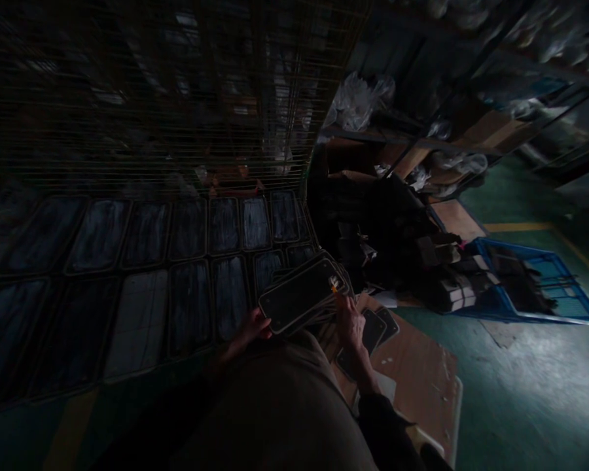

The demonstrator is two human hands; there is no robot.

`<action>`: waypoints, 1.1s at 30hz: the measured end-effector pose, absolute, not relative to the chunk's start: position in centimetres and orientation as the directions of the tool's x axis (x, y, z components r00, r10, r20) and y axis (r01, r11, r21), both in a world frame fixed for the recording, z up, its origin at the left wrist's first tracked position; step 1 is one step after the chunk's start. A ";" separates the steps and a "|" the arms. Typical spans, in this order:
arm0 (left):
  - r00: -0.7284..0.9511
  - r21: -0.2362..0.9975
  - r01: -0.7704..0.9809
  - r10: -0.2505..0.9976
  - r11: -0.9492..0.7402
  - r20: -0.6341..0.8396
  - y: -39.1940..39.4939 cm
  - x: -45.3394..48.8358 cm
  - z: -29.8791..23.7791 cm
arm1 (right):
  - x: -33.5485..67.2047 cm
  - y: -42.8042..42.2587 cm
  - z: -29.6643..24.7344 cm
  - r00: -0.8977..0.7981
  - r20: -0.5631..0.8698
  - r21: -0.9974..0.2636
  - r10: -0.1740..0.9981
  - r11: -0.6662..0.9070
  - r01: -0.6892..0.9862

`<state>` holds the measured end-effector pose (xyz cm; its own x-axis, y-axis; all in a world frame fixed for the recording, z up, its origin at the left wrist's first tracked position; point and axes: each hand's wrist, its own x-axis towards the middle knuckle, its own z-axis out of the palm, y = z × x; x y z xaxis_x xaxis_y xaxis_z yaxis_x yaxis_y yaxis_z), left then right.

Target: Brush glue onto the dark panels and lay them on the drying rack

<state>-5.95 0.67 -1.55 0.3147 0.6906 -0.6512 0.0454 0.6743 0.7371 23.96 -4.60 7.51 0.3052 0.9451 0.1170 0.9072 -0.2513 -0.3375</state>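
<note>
A dark rectangular panel [299, 294] with rounded corners, a pale edge and small round marks near its corners lies tilted above my lap. My left hand [256, 325] grips its lower left corner, thumb on top. At its right end, my right hand [349, 322] is closed around a small orange tool [333, 288], whose kind is too dim to make out. The tool is close to a cut-out in the panel. More panels of the same shape are stacked beneath and behind it, partly hidden.
Rows of dark panels with streaked surfaces [189, 229] lie to the left, before a wire mesh cage [177, 98]. A brown board [422, 366] with loose panels is at right. Beyond it stand a blue crate [559, 320] and shelves with plastic bags [356, 101].
</note>
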 end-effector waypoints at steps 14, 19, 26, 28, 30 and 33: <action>0.329 0.737 0.041 0.688 0.674 -0.647 0.5 -6.0 -1.6 | 14.1 -8.4 7.1 -0.150 -0.010 -0.559 0.989 0.119 0.821; 0.348 0.742 0.044 0.685 0.669 -0.639 0.8 -5.9 -2.1 | 13.5 -7.2 6.9 -0.092 -0.009 -0.761 0.996 0.052 0.647; 0.287 0.739 0.073 0.695 0.670 -0.659 0.7 -6.1 -1.2 | 16.1 -4.4 7.6 0.219 0.010 -0.825 0.976 -0.116 0.553; 0.285 0.739 0.047 0.701 0.672 -0.654 0.7 -6.1 -1.1 | 16.2 -4.8 7.6 0.182 -0.024 -0.842 0.983 -0.118 0.527; 0.297 0.742 0.035 0.702 0.669 -0.647 0.7 -6.2 -1.1 | 16.1 -5.5 7.3 0.097 -0.071 -0.854 0.993 -0.111 0.508; 0.345 0.762 0.036 0.708 0.647 -0.617 0.9 -6.3 -1.2 | 16.3 -6.6 6.5 0.081 -0.128 -0.861 0.989 -0.151 0.486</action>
